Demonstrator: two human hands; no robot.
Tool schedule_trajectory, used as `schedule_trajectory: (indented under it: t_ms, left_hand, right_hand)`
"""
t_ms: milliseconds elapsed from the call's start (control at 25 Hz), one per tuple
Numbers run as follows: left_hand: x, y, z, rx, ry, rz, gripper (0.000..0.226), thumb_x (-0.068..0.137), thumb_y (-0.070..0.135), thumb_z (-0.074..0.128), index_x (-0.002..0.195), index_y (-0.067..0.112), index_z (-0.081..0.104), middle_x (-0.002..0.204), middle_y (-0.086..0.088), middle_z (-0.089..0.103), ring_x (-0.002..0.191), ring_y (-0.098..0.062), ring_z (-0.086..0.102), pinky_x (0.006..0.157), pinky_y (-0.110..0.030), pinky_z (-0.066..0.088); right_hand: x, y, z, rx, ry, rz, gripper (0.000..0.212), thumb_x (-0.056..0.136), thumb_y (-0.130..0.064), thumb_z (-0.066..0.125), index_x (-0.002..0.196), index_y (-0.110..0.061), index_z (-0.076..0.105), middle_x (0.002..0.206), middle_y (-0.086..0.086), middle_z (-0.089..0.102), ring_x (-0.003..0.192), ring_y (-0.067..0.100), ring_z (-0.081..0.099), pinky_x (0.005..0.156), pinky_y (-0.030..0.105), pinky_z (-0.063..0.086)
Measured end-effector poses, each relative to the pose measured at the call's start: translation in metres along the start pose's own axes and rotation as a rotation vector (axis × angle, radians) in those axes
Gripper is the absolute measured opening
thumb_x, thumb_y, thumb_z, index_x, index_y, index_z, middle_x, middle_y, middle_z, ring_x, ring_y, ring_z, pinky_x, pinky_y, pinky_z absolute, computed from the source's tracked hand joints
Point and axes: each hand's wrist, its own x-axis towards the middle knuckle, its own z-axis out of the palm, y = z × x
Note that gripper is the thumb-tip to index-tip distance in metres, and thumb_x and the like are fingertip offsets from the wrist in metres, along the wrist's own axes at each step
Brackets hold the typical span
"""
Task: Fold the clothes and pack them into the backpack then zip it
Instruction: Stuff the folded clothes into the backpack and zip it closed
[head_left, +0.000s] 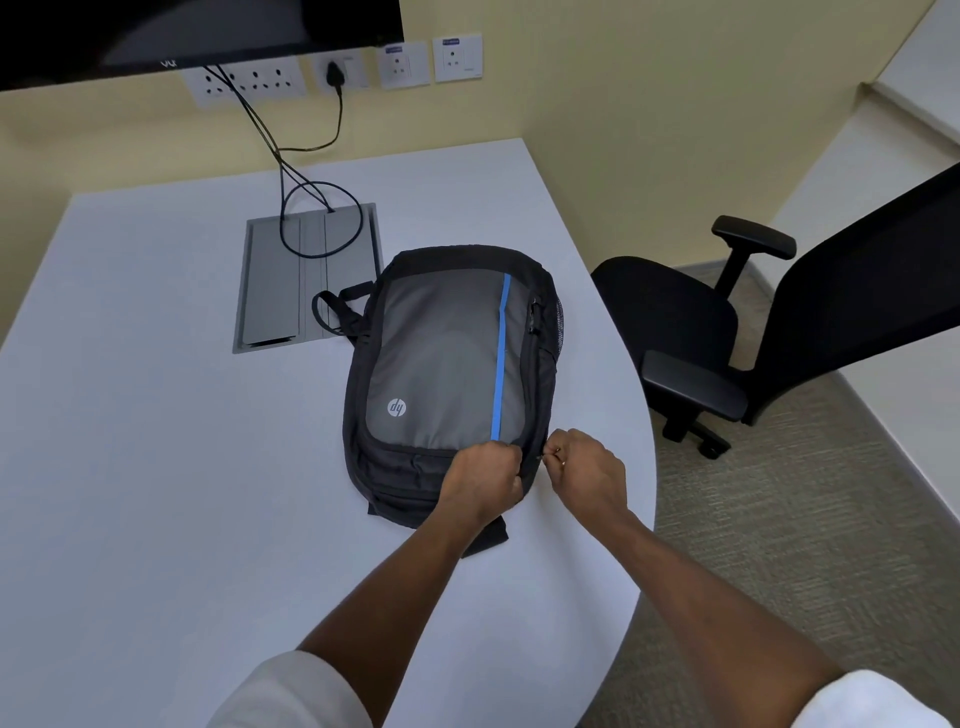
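Backpack (447, 364) lies flat on the white table (156, 415), front side up, with its bottom end toward me and its carry handle toward the wall. No clothes are outside it, so I judge the packing is done and only the zipping is left.

My left hand (483, 480) grips the near corner of the bag with curled fingers; I hold it there so the fabric is tight and the bag does not slide when the zipper is pulled. My right hand (587, 473) is just beside it, at the right edge of the bag, and pinches a small metal piece, which I think is the zipper pull (551, 453).

So the bag lies mostly beyond both hands. An office chair (727, 332) stands to the right of the table.
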Motion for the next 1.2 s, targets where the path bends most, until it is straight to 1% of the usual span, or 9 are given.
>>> schedule_trajectory:
  t_ms: [120,240,400,520,640,920,1000,1120,1200]
  left_hand:
    - [0.002,-0.003,0.0,-0.049,-0.033,-0.023,0.01,0.083,0.015,0.052,0.074,0.016,0.047,0.072,-0.003,0.054,0.065,-0.023,0.053,0.057,-0.029,0.036]
    - [0.005,-0.008,0.004,-0.084,-0.046,-0.035,0.011,0.083,0.016,0.052,0.073,0.017,0.048,0.07,-0.001,0.054,0.062,-0.019,0.049,0.057,-0.027,0.033]
    - [0.007,-0.01,0.008,-0.108,-0.058,-0.058,0.009,0.081,0.016,0.052,0.071,0.016,0.053,0.07,-0.003,0.061,0.061,-0.02,0.052,0.057,-0.029,0.043]
    - [0.008,-0.012,0.009,-0.141,-0.072,-0.071,0.008,0.079,0.017,0.054,0.072,0.014,0.057,0.07,-0.002,0.062,0.064,-0.022,0.057,0.063,-0.033,0.051]
    - [0.009,-0.014,0.009,-0.168,-0.064,-0.055,0.008,0.079,0.017,0.056,0.072,0.014,0.059,0.068,-0.001,0.063,0.063,-0.02,0.058,0.066,-0.034,0.054]
    - [0.006,-0.015,0.008,-0.188,-0.051,-0.048,0.01,0.083,0.019,0.058,0.074,0.016,0.06,0.069,0.001,0.063,0.064,-0.016,0.058,0.066,-0.031,0.053]
    - [0.001,-0.015,0.009,-0.216,-0.026,-0.061,0.012,0.085,0.021,0.058,0.074,0.016,0.058,0.07,0.002,0.063,0.064,-0.015,0.057,0.064,-0.027,0.049]
    - [-0.008,-0.017,0.009,-0.279,0.021,-0.1,0.018,0.086,0.018,0.054,0.067,0.016,0.053,0.062,0.002,0.056,0.057,-0.014,0.05,0.058,-0.027,0.044]
    - [-0.013,-0.024,0.005,-0.321,0.047,-0.137,0.018,0.086,0.019,0.052,0.069,0.014,0.055,0.061,0.002,0.058,0.056,-0.017,0.053,0.059,-0.031,0.049]
  right_hand:
    - [0.021,0.007,-0.005,-0.039,-0.002,-0.013,0.012,0.094,-0.021,0.056,0.084,-0.019,0.061,0.082,-0.002,0.059,0.068,0.018,0.056,0.057,0.028,0.041]
    - [0.047,0.012,-0.013,-0.061,-0.001,0.01,0.014,0.094,-0.02,0.053,0.083,-0.022,0.061,0.083,-0.004,0.058,0.069,0.019,0.055,0.057,0.028,0.035]
    - [0.082,0.017,-0.021,-0.069,0.0,0.054,0.016,0.091,-0.018,0.051,0.079,-0.025,0.059,0.082,-0.004,0.059,0.067,0.022,0.055,0.057,0.029,0.035]
    - [0.103,0.02,-0.026,-0.066,0.0,0.076,0.017,0.089,-0.014,0.051,0.077,-0.024,0.059,0.079,-0.004,0.059,0.066,0.023,0.056,0.057,0.029,0.037]
    - [0.119,0.022,-0.028,-0.057,0.011,0.085,0.017,0.088,-0.014,0.052,0.077,-0.025,0.061,0.077,-0.005,0.059,0.065,0.023,0.056,0.058,0.029,0.038]
    - [0.128,0.021,-0.027,0.002,0.005,0.134,0.013,0.085,-0.017,0.054,0.076,-0.023,0.062,0.071,-0.003,0.063,0.064,0.025,0.059,0.061,0.031,0.049]
    - [0.124,0.022,-0.028,0.058,-0.021,0.159,0.012,0.086,-0.019,0.054,0.077,-0.023,0.061,0.072,-0.003,0.064,0.065,0.024,0.061,0.063,0.031,0.051]
    - [0.114,0.026,-0.034,0.106,-0.087,0.205,0.008,0.088,-0.024,0.059,0.079,-0.024,0.061,0.076,-0.003,0.065,0.069,0.022,0.063,0.064,0.03,0.051]
    - [0.103,0.029,-0.036,0.131,-0.115,0.214,0.009,0.088,-0.024,0.059,0.079,-0.024,0.061,0.078,-0.003,0.065,0.072,0.022,0.064,0.064,0.029,0.053]
